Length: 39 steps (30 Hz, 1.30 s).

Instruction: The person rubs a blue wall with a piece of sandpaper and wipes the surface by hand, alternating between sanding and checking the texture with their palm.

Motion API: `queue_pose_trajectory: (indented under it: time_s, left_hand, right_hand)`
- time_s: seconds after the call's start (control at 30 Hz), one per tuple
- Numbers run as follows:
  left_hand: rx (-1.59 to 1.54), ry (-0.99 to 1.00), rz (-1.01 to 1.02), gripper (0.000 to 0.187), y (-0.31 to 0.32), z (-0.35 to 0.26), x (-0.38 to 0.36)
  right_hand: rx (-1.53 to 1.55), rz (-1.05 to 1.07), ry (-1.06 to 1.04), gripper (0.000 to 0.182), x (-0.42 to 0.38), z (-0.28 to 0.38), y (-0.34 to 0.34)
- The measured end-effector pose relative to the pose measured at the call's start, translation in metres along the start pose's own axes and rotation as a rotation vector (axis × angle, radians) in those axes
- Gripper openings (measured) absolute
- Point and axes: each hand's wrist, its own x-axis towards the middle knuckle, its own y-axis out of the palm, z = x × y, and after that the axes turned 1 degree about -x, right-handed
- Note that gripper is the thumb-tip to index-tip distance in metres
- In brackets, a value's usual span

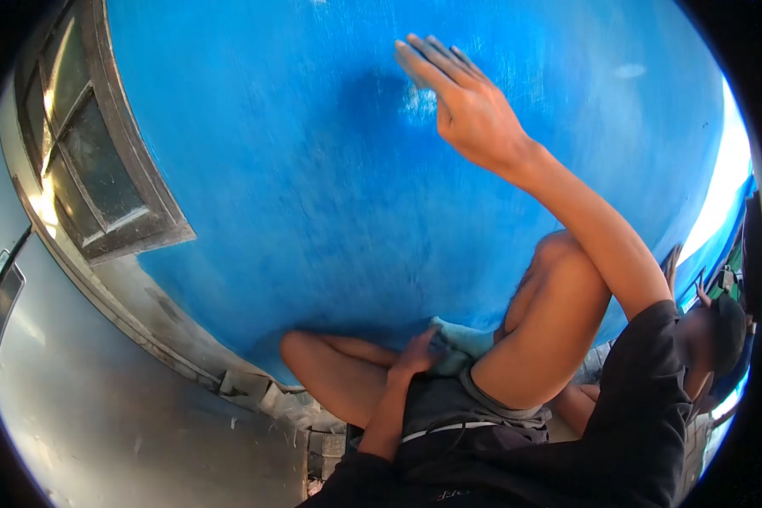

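Observation:
High in front of the blue wall (313, 186) is my right hand (466, 102), its fingers stretched out and held close together. The palm side faces the wall and is hidden, so whether it touches the paint cannot be told. A dark shadow lies on the wall beside the fingertips. Low in my lap, my left hand (415, 354) curls against a foot in a teal sock (466, 339). Its fingertips are partly hidden there. My right knee (563, 254) is bent up, while the other knee (300, 351) lies low to the left.
A wood-framed window (102, 161) is set into the wall at the left. Below it stands a grey metal panel with a handle (4, 292). Rubble and plastic scraps (284, 405) lie by the wall's foot. Another person in a dark cap (728, 334) is close at the right.

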Motion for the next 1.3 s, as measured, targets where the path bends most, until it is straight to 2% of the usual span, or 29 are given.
queue_pose_trajectory:
  time_s: [0.07,0.1,0.17,0.2,0.27,0.3,0.37,0.4,0.47,0.5,0.57,0.63,0.7,0.73,0.8,0.83,0.9,0.93,0.97,1.03,1.07,1.17,1.2,1.23,1.3]
  left_hand:
    - [-0.037,-0.082,0.017,0.068,-0.009,-0.026,-0.002]
    - [-0.054,-0.151,0.030,0.073,-0.014,-0.034,-0.002]
    - [-0.079,-0.174,0.056,0.072,-0.013,-0.032,-0.003]
    - [-0.102,-0.191,0.079,0.071,-0.016,-0.032,-0.001]
    - [-0.049,-0.189,0.070,0.071,-0.017,-0.033,-0.003]
    - [-0.003,-0.191,0.061,0.071,-0.017,-0.035,-0.005]
    - [-0.041,-0.235,0.097,0.072,-0.029,-0.053,-0.008]
    - [-0.069,-0.281,0.136,0.073,-0.032,-0.059,-0.008]
    - [-0.080,-0.276,0.138,0.073,-0.028,-0.055,-0.007]
    - [-0.081,-0.272,0.141,0.074,-0.028,-0.051,-0.007]
    - [-0.046,-0.270,0.138,0.075,-0.023,-0.044,-0.007]
    - [-0.019,-0.263,0.126,0.075,-0.026,-0.045,-0.007]
    - [-0.071,-0.260,0.155,0.071,-0.025,-0.046,-0.008]
    - [-0.074,-0.254,0.154,0.071,-0.023,-0.045,-0.009]
    - [-0.039,-0.226,0.113,0.067,-0.021,-0.041,-0.009]
    - [-0.040,-0.221,0.110,0.067,-0.019,-0.038,-0.009]
    - [-0.059,-0.174,0.116,0.068,-0.019,-0.035,-0.009]
    - [-0.055,-0.175,0.117,0.068,-0.018,-0.036,-0.009]
    - [-0.044,-0.209,0.138,0.068,-0.018,-0.037,-0.010]
    - [-0.028,-0.236,0.152,0.068,-0.023,-0.033,-0.010]
    - [-0.009,-0.222,0.146,0.068,-0.020,-0.031,-0.010]
    - [-0.045,-0.250,0.183,0.069,-0.022,-0.043,-0.007]
    - [-0.079,-0.298,0.227,0.069,-0.027,-0.047,-0.009]
    - [-0.072,-0.303,0.229,0.069,-0.029,-0.049,-0.013]
    - [-0.043,-0.315,0.250,0.070,-0.033,-0.053,-0.012]
  right_hand:
    - [-0.155,-0.068,-0.048,0.075,-0.002,-0.012,0.008]
    - [-0.150,-0.060,-0.048,0.075,-0.002,-0.016,0.008]
    - [-0.324,0.090,-0.155,0.050,-0.003,-0.024,0.006]
    - [-0.327,0.087,-0.154,0.050,-0.001,-0.023,0.005]
    - [-0.396,-0.049,-0.145,0.056,0.003,-0.022,0.005]
    - [-0.397,-0.047,-0.153,0.056,0.008,-0.028,0.008]
    - [-0.512,-0.431,-0.442,0.054,0.016,-0.045,0.018]
    - [-0.509,-0.427,-0.449,0.054,0.015,-0.039,0.019]
    - [-0.355,-0.095,-0.226,0.072,0.007,-0.024,0.024]
    - [-0.357,-0.099,-0.224,0.072,0.001,-0.024,0.030]
    - [-0.446,0.210,-0.220,0.069,-0.010,-0.027,0.045]
    - [-0.458,0.193,-0.207,0.063,-0.008,-0.023,0.048]
    - [-0.163,0.015,-0.091,0.060,-0.004,-0.022,0.052]
    - [-0.167,0.016,-0.096,0.060,-0.002,-0.024,0.054]
    - [-0.276,-0.086,0.020,0.060,0.006,-0.026,0.056]
    - [-0.279,-0.087,0.015,0.060,0.004,-0.021,0.056]
    - [-0.391,0.124,-0.138,0.057,-0.005,-0.008,0.058]
    - [-0.238,0.146,-0.272,0.055,-0.006,-0.007,0.064]
    - [-0.238,0.142,-0.265,0.055,-0.004,-0.008,0.066]
    - [-0.383,0.090,-0.109,0.054,0.009,-0.006,0.062]
    - [-0.362,-0.019,-0.006,0.054,0.013,-0.009,0.064]
    - [-0.306,0.078,-0.108,0.054,-0.001,-0.006,0.067]
    - [-0.248,0.132,-0.243,0.056,-0.004,-0.005,0.064]
    - [-0.247,0.128,-0.235,0.056,-0.003,-0.006,0.063]
    - [-0.357,0.025,-0.005,0.056,0.007,-0.011,0.060]
